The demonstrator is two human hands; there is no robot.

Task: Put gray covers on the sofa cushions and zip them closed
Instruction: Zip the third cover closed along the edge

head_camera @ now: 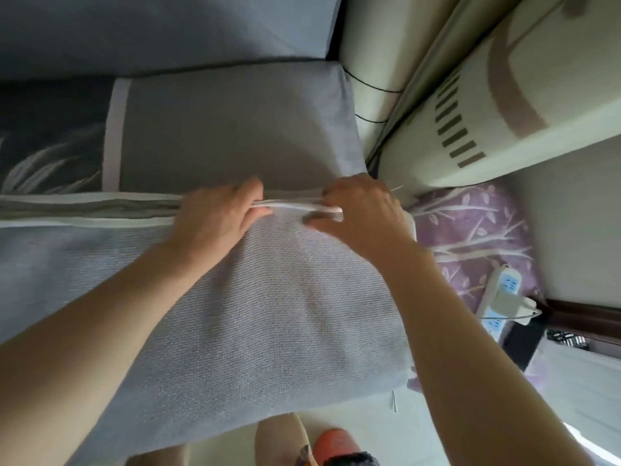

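both hands on the zip edge, right end of the cushion

right hand [361,213]: fingers curled down over the white zip band [295,206], thumb underneath near the seam. it pinches something small and pale at the fingertips, probably the zip pull, but it's blurred, so can't say for sure. left hand [218,216]: fingers curled over the same band just beside the right, thumb on the near face, gripping the two white edges together. neither hand is spread; both are clamped on fabric.

why held like this, my read: the left hand squeezes the two sides of the opening together and holds the band taut, so the right has an aligned track to work along. hands sit close together because the seam is only kept flat near where it's clamped.

gray cover [268,297] is already over the cushion, which lies across the front of the sofa [218,129], zip edge on the far side from the person and near edge overhanging toward the knees. between the hands the white edges look drawn together; left of the left hand the opening [100,208] still gapes, darker fabric showing between two white strips. so the zip is not closed along that run.

outward: another gray cushion [168,28] stands at the sofa's back edge. a dark leaf-print fabric [50,146] lies at the sofa's left. off the right end there's a purple branch-print cloth [470,237] and, on it, a power strip [500,297].

risk: the cover's loose edge catching in the teeth if the two sides drift apart.
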